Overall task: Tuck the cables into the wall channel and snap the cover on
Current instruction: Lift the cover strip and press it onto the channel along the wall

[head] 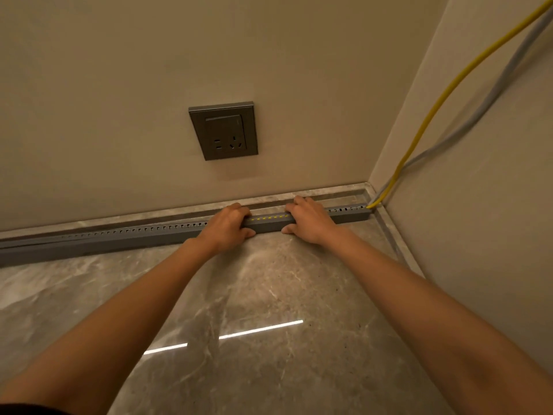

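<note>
Channel holds yellow cable | left grip, right grip clasped on channel

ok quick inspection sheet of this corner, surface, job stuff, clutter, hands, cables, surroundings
surface: glossy marble-look floor, a light streak reflected in it.
job's things: grey slotted channel lying along the skirting; whether the cover is snapped on cannot be told.
clutter: nothing seen.
grippers: left hand and right hand both on the channel, fingers curled over its top.
cables: yellow cable and grey cable drop down the right wall into the channel's corner end; yellow shows through the slots.
surroundings: grey wall socket above, nothing plugged in.
</note>
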`<state>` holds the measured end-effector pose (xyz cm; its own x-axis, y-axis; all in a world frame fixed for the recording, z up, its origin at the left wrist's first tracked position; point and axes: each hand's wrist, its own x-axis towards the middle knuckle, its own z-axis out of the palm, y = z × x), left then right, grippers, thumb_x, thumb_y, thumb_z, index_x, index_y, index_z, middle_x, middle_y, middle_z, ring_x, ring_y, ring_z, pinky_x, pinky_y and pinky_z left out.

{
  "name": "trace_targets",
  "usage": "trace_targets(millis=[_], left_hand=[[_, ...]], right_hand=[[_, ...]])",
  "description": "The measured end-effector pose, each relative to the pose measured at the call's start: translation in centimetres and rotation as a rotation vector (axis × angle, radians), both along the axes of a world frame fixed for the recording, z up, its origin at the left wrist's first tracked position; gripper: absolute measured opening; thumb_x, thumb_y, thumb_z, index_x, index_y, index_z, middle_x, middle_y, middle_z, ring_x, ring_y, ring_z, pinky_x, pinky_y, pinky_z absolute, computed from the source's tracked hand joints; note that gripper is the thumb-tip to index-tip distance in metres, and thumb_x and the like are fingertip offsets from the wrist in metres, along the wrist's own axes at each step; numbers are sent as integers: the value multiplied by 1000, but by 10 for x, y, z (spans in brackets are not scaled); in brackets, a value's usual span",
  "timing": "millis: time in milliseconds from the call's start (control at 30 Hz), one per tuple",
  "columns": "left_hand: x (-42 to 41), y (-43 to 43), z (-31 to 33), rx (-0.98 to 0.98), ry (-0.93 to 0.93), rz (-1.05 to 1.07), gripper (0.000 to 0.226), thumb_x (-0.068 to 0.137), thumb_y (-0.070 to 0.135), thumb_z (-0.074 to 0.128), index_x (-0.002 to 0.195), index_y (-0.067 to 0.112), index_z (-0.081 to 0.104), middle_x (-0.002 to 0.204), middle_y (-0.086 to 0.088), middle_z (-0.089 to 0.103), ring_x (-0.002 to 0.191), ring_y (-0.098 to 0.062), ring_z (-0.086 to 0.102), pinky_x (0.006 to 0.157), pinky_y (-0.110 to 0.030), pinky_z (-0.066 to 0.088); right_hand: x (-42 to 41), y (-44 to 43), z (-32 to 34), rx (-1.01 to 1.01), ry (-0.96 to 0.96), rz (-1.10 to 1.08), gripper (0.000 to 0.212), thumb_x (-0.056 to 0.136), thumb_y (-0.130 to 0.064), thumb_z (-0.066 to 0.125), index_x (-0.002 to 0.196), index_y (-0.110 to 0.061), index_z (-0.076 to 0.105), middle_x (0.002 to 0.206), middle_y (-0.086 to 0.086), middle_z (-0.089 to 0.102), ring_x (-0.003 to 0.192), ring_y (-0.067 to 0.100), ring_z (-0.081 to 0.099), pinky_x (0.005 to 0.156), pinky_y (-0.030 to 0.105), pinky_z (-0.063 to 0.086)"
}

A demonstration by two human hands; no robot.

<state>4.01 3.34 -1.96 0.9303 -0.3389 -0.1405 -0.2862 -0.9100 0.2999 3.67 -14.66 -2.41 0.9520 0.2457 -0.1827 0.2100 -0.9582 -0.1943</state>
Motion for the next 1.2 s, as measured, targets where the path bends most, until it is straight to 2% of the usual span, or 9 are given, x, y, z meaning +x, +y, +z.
trace_targets(millis=[200,333,533,733,933,1200], left_hand=[[-6,42,5,73,25,131,42,83,25,68,118,4,55,123,-17,54,113,-32,51,92,-37,43],[-8,60,4,138,19,124,43,84,25,67,117,3,53,123,-18,53,113,-33,51,94,-38,44],[-4,62,-1,191,7,18,38,89,24,59,117,1,48,126,-19,52,115,-32,49,95,-36,40],[-1,75,0,133,-29,-53,35,87,25,62,112,2,54,121,-18,57,111,-33,52,91,-36,42],[-2,91,-2,111,-49,-125,37,89,17,58,123,4,52,125,-18,54,114,-33,51,93,-37,42],[-5,86,-1,120,-80,-116,22,87,11,55,104,-2,62,114,-20,59,105,-36,55,84,-39,44]], right_hand=[[1,42,-4,80,-16,57,46,90,-30,60,126,-5,50,135,14,45,127,31,39,106,43,37],[-1,72,-7,88,-23,100,48,91,-32,58,129,-3,47,137,14,44,129,30,38,107,42,35],[-1,91,-9,78,-58,116,46,92,-30,57,125,0,48,134,14,45,127,29,40,104,38,36],[-5,93,-9,89,-63,67,47,90,-33,59,127,-5,50,133,11,47,125,27,41,104,36,35],[-12,101,-8,57,-64,14,46,92,-35,56,129,-10,49,134,9,46,125,26,40,105,37,32],[-11,107,-9,17,-72,24,37,92,-28,57,121,-6,53,129,9,49,122,26,41,101,39,36]])
